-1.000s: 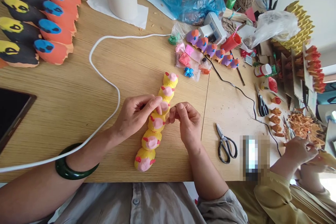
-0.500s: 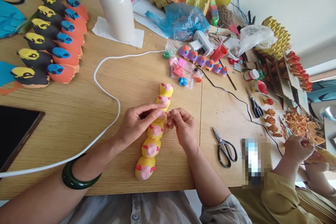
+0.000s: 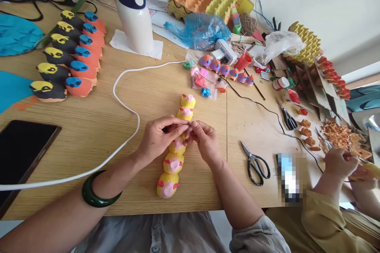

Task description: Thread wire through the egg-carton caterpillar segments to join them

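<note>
A strip of yellow egg-carton cups (image 3: 173, 164), each with a pink patch and small red side pieces, lies lengthwise before me on the table. Above its middle cups, my left hand (image 3: 160, 134) has thumb and forefinger pinched together. My right hand (image 3: 204, 138) is also in a pinch, its fingertips meeting those of the left. Whatever lies between the fingertips is too small to make out. The fingers hide part of the strip's middle. To the right of my right hand lie black-handled scissors (image 3: 255, 164).
Black-and-orange painted cup strips (image 3: 53, 69) and a dark-screened tablet or phone (image 3: 26, 154) are on the left. A white cable (image 3: 138, 120) curves across the table. Small clay packets (image 3: 204, 81) and a purple cup strip (image 3: 225, 70) lie ahead. A co-worker's hands (image 3: 341, 162) work at right.
My right hand has moved left, bringing its fingertips against those of my left hand over the strip. The whole view has shifted slightly.
</note>
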Action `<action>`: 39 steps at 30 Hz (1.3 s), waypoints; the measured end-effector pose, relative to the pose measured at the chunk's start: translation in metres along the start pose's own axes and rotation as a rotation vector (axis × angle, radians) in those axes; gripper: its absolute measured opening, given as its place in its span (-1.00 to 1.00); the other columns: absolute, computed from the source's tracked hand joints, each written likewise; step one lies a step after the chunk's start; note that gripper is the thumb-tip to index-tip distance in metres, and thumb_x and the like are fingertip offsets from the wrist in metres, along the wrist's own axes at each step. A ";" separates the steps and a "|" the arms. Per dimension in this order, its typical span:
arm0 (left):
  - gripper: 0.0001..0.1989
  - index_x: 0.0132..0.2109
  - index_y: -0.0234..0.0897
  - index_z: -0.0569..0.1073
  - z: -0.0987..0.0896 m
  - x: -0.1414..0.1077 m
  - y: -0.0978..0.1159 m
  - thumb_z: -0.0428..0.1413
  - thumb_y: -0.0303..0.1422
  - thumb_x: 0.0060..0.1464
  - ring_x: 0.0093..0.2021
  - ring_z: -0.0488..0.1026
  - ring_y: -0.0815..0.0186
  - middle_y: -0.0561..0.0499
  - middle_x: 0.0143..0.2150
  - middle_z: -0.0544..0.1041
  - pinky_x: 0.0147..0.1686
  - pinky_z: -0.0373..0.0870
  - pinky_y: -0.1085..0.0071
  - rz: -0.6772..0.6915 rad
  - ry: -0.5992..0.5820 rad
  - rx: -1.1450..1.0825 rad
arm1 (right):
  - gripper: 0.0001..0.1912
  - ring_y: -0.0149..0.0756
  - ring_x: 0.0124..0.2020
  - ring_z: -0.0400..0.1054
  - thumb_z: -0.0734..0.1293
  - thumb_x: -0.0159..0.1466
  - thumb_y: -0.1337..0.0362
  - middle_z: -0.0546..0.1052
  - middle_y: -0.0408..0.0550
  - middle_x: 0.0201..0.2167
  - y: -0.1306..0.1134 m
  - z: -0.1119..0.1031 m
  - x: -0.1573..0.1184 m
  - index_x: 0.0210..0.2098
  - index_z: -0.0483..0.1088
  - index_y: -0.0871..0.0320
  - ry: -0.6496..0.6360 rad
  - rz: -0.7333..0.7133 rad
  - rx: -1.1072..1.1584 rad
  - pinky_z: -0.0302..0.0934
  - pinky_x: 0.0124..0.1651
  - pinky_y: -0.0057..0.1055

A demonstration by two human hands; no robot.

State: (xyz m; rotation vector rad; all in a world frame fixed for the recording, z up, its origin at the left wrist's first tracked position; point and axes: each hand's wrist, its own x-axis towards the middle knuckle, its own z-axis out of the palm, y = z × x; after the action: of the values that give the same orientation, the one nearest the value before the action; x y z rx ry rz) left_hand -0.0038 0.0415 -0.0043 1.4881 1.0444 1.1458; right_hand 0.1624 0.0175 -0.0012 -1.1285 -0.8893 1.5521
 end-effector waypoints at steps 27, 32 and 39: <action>-0.72 0.00 -0.16 0.75 -0.004 0.003 -0.001 0.32 -0.17 0.20 -0.41 0.51 0.34 0.06 -0.40 0.65 -0.32 0.47 0.46 -0.273 -0.036 -0.178 | -0.53 -0.53 -0.65 0.04 0.58 0.14 -0.14 0.33 -0.30 -0.65 0.003 -0.021 0.014 -0.47 0.45 0.10 0.117 -0.110 0.011 0.05 -0.60 -0.50; -0.72 -0.03 -0.19 0.74 -0.005 0.004 0.001 0.31 -0.18 0.19 -0.38 0.54 0.31 0.07 -0.43 0.62 -0.29 0.51 0.44 -0.263 -0.035 -0.131 | -0.53 -0.53 -0.66 -0.03 0.55 0.18 -0.15 0.26 -0.32 -0.68 0.009 -0.021 0.015 -0.48 0.43 0.09 0.123 -0.097 0.006 -0.01 -0.61 -0.49; -0.76 -0.06 -0.16 0.74 -0.003 0.003 0.003 0.30 -0.18 0.19 -0.23 0.62 0.24 0.01 -0.23 0.72 -0.20 0.55 0.39 -0.249 -0.047 -0.109 | -0.51 -0.52 -0.66 -0.08 0.56 0.16 -0.18 0.19 -0.35 -0.69 0.005 -0.018 0.014 -0.47 0.42 0.07 0.136 -0.095 -0.005 -0.02 -0.61 -0.49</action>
State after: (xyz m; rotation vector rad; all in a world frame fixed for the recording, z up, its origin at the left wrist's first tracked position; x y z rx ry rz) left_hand -0.0058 0.0448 -0.0006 1.2545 1.0836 0.9708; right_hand 0.1770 0.0296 -0.0149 -1.1645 -0.8438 1.3795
